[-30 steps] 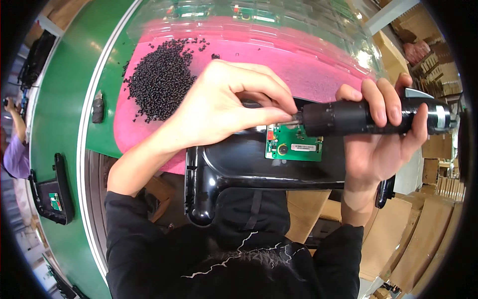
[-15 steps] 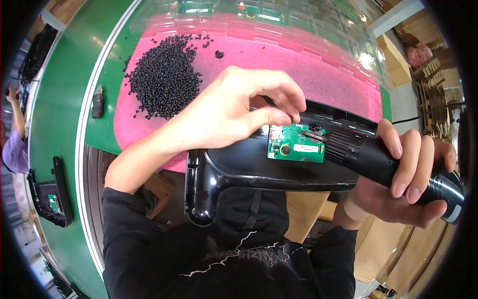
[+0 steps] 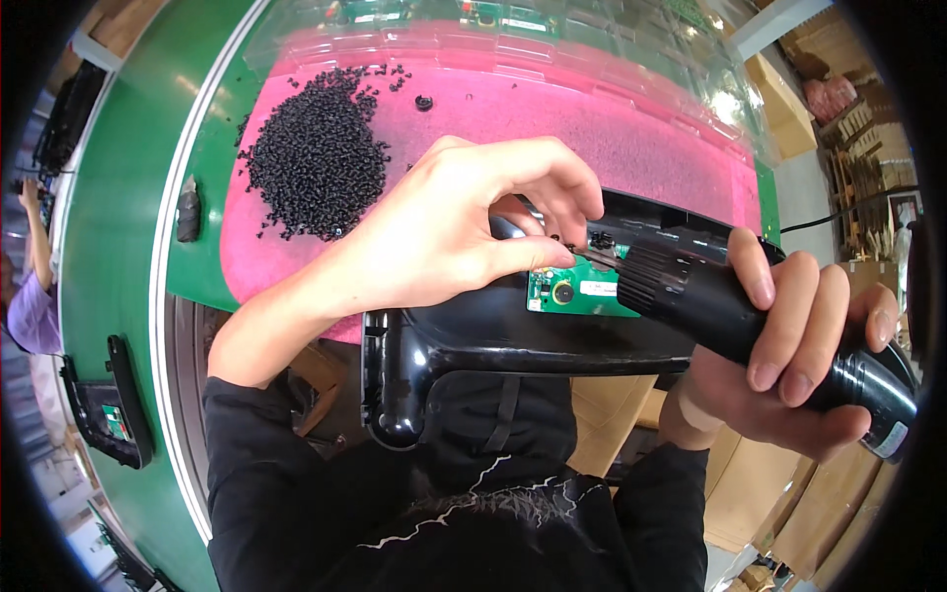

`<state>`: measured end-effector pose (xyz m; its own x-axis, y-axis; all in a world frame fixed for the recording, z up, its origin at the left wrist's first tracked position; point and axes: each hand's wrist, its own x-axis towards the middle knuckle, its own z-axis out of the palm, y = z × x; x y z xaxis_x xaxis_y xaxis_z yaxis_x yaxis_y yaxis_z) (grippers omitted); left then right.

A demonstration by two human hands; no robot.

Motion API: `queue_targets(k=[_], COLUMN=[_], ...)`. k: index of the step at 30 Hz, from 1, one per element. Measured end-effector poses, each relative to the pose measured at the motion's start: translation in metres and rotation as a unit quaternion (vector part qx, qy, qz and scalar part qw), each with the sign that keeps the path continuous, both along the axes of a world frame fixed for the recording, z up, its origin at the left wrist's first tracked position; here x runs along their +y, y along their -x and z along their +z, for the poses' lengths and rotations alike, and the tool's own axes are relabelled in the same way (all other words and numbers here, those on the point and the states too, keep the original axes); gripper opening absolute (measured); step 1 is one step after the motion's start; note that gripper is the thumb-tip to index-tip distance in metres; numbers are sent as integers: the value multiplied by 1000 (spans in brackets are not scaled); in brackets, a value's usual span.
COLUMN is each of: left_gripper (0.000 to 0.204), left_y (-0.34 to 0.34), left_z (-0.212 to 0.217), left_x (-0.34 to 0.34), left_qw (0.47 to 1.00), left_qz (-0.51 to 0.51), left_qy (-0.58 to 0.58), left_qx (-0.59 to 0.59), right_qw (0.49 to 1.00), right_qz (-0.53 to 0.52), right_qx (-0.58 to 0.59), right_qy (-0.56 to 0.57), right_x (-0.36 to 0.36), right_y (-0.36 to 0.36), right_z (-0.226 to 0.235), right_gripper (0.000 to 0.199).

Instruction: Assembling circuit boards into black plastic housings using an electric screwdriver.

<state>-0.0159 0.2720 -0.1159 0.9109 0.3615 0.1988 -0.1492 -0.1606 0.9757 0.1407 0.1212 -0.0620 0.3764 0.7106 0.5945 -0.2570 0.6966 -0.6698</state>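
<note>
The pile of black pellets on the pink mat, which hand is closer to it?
Left. The left hand sits just right of the black pellets, fingertips over the green circuit board. The right hand is far off, gripping the black power screwdriver.

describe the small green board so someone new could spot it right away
Start at the pink mat on the green table. At its near edge lies a glossy black plastic housing. The green circuit board sits on it, just below the left hand fingertips: the only green, flat rectangle among black parts.
</note>
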Motion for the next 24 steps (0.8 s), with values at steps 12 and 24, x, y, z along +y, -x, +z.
queue_targets(k=[12,24], left_gripper=[26,19], left_y=[4,-8], left_z=[-7,0], left_x=[-3,1], left_qw=[981,966], left_qz=[38,72], left_qy=[-187,-240], left_qx=[-36,-59], right_qw=[990,989], right_qz=[97,66], right_qx=[-95,-67], right_qy=[24,116], right_x=[7,1], right_y=[-1,-24], right_z=[-9,6], right_gripper=[46,49])
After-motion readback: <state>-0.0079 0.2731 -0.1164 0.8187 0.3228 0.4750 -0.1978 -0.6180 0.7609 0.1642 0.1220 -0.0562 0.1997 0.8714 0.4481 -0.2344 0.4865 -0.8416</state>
